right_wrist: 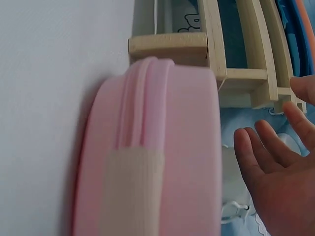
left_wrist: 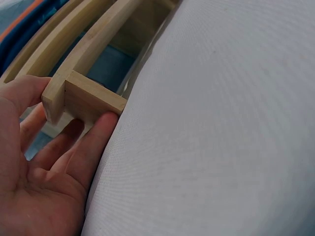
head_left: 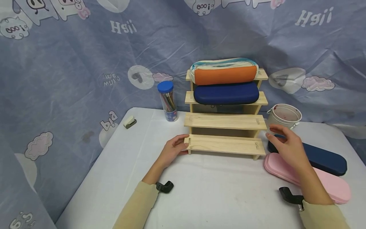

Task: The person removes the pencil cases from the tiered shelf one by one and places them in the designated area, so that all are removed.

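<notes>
A stepped wooden rack [head_left: 226, 121] with several tiers stands at the table's back. My left hand [head_left: 173, 147] holds the left end of its lowest tier; in the left wrist view the thumb is at the board's edge and the fingers [left_wrist: 93, 147] lie against the wooden leg [left_wrist: 91, 98]. Off the rack's right side, my right hand [head_left: 288, 146] hovers with fingers loosely bent and nothing in them. Below it lie a dark blue pencil case [head_left: 326, 156] and a pink pencil case [head_left: 331, 184], the pink one partly hidden by the forearm.
An orange, white and blue pencil pouch [head_left: 226, 76] lies on the top tier, a navy case [head_left: 226, 93] one tier down. Left of the rack are a blue-lidded jar of pencils [head_left: 168, 101] and a small stapler [head_left: 130, 122]. A white bucket [head_left: 284, 115] stands right.
</notes>
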A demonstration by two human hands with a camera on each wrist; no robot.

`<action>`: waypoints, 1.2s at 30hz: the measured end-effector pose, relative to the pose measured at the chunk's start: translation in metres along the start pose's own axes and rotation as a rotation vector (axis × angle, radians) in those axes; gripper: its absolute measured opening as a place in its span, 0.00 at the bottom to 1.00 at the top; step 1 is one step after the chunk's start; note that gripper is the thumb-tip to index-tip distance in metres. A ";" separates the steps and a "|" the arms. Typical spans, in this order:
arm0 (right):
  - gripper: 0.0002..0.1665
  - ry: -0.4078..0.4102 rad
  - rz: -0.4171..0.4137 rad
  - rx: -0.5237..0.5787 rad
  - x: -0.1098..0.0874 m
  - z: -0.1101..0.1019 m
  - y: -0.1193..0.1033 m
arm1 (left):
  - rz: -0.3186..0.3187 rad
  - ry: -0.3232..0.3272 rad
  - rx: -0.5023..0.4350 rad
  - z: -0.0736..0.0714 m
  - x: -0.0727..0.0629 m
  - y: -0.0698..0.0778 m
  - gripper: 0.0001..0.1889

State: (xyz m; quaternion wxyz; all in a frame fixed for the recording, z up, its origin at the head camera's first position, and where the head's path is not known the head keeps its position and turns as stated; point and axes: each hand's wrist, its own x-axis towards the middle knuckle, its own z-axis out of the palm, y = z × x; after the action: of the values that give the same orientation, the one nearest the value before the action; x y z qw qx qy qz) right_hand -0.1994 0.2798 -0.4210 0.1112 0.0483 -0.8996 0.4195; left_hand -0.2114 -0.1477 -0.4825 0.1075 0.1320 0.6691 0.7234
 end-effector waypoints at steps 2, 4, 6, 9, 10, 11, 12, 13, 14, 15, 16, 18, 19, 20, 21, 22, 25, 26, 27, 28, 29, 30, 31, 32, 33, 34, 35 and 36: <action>0.31 0.014 0.002 0.026 0.004 0.004 -0.001 | 0.001 0.003 0.000 0.001 -0.002 0.003 0.23; 0.30 0.032 0.002 0.047 0.007 0.009 -0.002 | 0.005 0.005 0.000 0.002 -0.003 0.005 0.23; 0.29 0.054 0.009 0.060 0.010 0.013 -0.004 | 0.003 0.001 0.001 0.002 -0.004 0.006 0.23; 0.29 0.079 0.027 0.085 0.015 0.019 -0.006 | -0.002 -0.001 0.006 0.002 -0.004 0.006 0.23; 0.29 0.086 0.030 0.098 0.017 0.021 -0.007 | -0.008 -0.001 0.006 0.001 -0.004 0.006 0.23; 0.29 0.091 0.035 0.110 0.019 0.022 -0.007 | -0.010 0.000 0.005 0.001 -0.004 0.005 0.23; 0.29 0.094 0.039 0.121 0.021 0.023 -0.007 | -0.013 0.000 0.002 0.001 -0.004 0.005 0.23; 0.29 0.097 0.042 0.136 0.023 0.024 -0.007 | -0.014 0.001 0.001 0.001 -0.004 0.005 0.23; 0.29 0.100 0.047 0.155 0.024 0.025 -0.007 | -0.014 0.001 0.000 0.001 -0.004 0.004 0.23; 0.29 0.104 0.048 0.177 0.026 0.027 -0.007 | -0.015 0.000 -0.001 0.001 -0.003 0.004 0.23; 0.29 0.110 0.049 0.196 0.028 0.028 -0.006 | -0.014 0.002 -0.002 0.001 -0.003 0.005 0.23; 0.29 0.125 0.065 0.241 0.031 0.033 -0.006 | -0.013 0.002 -0.004 0.001 -0.003 0.005 0.24; 0.29 0.135 0.077 0.270 0.033 0.035 -0.006 | -0.012 0.004 -0.003 0.001 -0.003 0.006 0.23; 0.29 0.148 0.092 0.298 0.034 0.038 -0.006 | -0.012 0.005 -0.002 0.001 -0.004 0.007 0.23; 0.28 0.163 0.105 0.326 0.036 0.041 -0.007 | -0.013 0.005 -0.003 0.002 -0.004 0.007 0.23; 0.28 0.176 0.126 0.351 0.037 0.045 -0.008 | -0.012 0.006 -0.004 0.002 -0.004 0.008 0.23; 0.28 0.203 0.192 0.408 0.039 0.052 -0.012 | -0.013 0.008 -0.007 0.003 -0.004 0.009 0.23; 0.28 0.211 0.207 0.425 0.039 0.054 -0.014 | -0.014 0.007 -0.006 0.004 -0.004 0.009 0.23; 0.28 0.215 0.222 0.442 0.040 0.056 -0.016 | -0.015 0.008 -0.007 0.004 -0.004 0.008 0.23; 0.28 0.220 0.238 0.454 0.039 0.058 -0.018 | -0.017 0.009 -0.007 0.004 -0.003 0.008 0.24; 0.28 0.225 0.250 0.461 0.039 0.059 -0.019 | -0.018 0.008 -0.004 0.004 -0.003 0.008 0.23; 0.28 0.230 0.254 0.465 0.038 0.061 -0.020 | -0.018 0.008 -0.002 0.004 -0.003 0.008 0.23; 0.28 0.237 0.254 0.463 0.038 0.062 -0.020 | -0.020 0.007 0.001 0.004 -0.003 0.008 0.23; 0.27 0.241 0.259 0.460 0.037 0.063 -0.020 | -0.019 0.006 0.003 0.004 -0.003 0.008 0.23; 0.27 0.239 0.261 0.445 0.037 0.064 -0.019 | -0.018 0.007 0.004 0.004 -0.003 0.008 0.23; 0.28 0.237 0.259 0.429 0.036 0.065 -0.018 | -0.016 0.008 0.006 0.004 -0.003 0.008 0.23; 0.28 0.233 0.255 0.410 0.036 0.066 -0.017 | -0.015 0.010 0.005 0.004 -0.003 0.008 0.23; 0.28 0.229 0.251 0.390 0.035 0.067 -0.016 | -0.018 0.012 0.004 0.004 -0.004 0.009 0.23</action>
State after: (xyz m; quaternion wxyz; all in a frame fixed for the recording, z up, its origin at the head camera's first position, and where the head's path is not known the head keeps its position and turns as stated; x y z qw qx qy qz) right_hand -0.2412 0.2185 -0.4421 0.1480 -0.0913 -0.7821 0.5984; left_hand -0.2066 -0.1463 -0.4738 0.1097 0.1218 0.6724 0.7218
